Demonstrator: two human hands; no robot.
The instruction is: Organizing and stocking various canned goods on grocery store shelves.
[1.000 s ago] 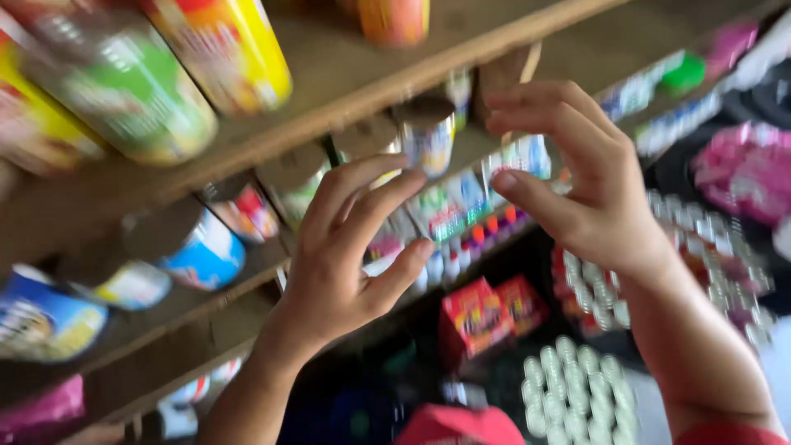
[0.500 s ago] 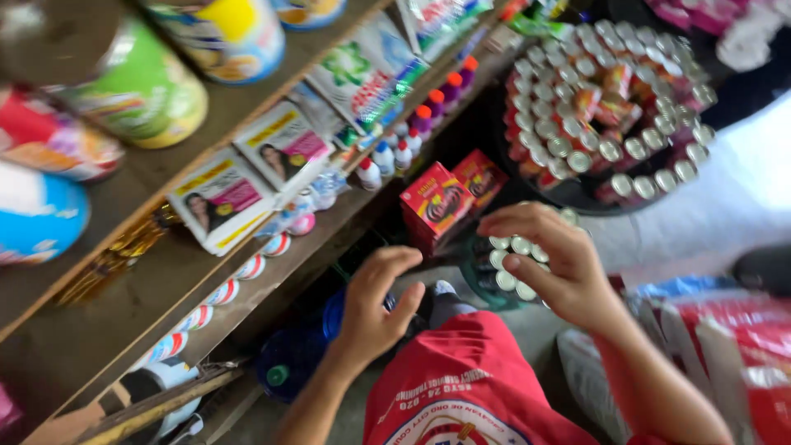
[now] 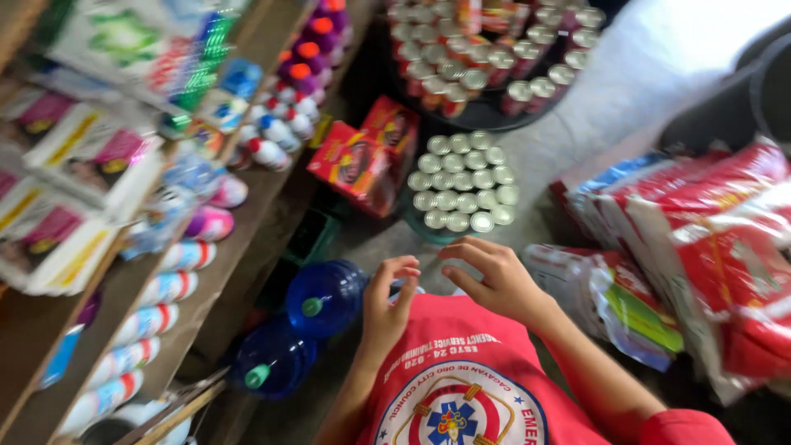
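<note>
Both hands hang empty, fingers loosely curled, over the red shirt (image 3: 470,371): left hand (image 3: 387,309) beside right hand (image 3: 494,276), not touching. Cans (image 3: 461,181) stand just beyond them; blue jugs (image 3: 321,297) lie left.

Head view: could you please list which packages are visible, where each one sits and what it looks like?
Red boxes: floor by the shelves, rectangular, dark oval picture.
Red and white bags: stacked at right, soft plastic.
Flat boxes: shelf at left, white with pink and yellow.
Blue jugs: floor near the left hand, round, green caps.
</note>
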